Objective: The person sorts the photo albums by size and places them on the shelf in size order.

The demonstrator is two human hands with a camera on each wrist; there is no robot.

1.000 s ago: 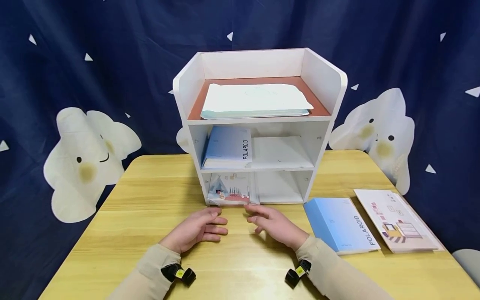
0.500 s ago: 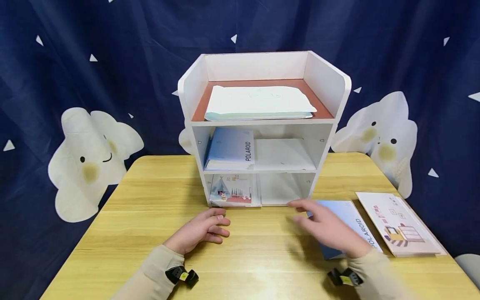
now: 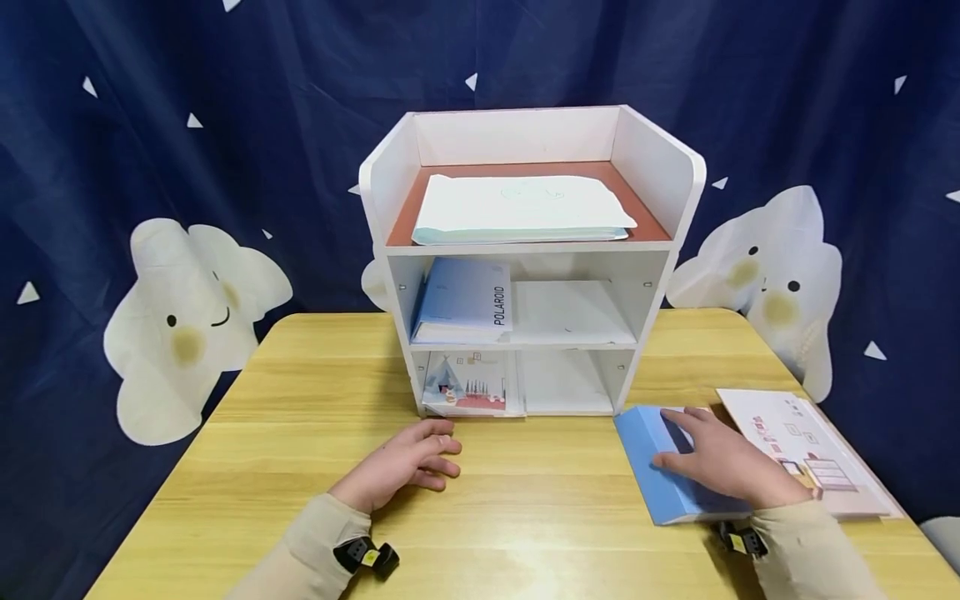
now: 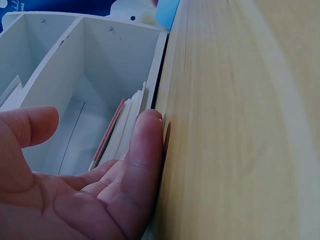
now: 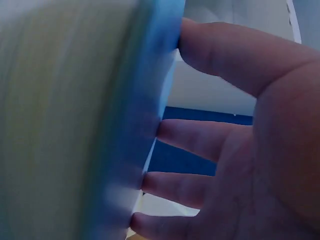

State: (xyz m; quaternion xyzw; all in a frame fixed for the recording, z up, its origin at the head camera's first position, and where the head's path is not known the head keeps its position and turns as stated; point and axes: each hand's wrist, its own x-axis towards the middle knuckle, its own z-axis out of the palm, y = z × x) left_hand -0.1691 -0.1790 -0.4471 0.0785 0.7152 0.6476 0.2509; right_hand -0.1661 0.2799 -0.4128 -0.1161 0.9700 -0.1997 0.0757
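From where I stand, the right hand (image 3: 723,462) is spread over the blue book (image 3: 643,462), which lies on the wooden table (image 3: 510,500) just beside the right front corner of the white shelf unit (image 3: 662,200). The fingers (image 5: 187,132) reach out well apart, nearly straight, their tips touching the blue cover; the thumb (image 5: 210,47) stands away from them and meets the cover too, near its left edge. Nothing is wrapped in that hand; it only touches.

The left hand (image 3: 401,465) is low at the tabletop in front of the unit, loosely extended, thumb uppermost and nothing in its fingers. Nearest it is the illustrated book (image 3: 463,385) lying in the bottom compartment, on the left. To the right of the blue book, partly behind the right hand and wrist, lies a pale picture book (image 3: 840,479).
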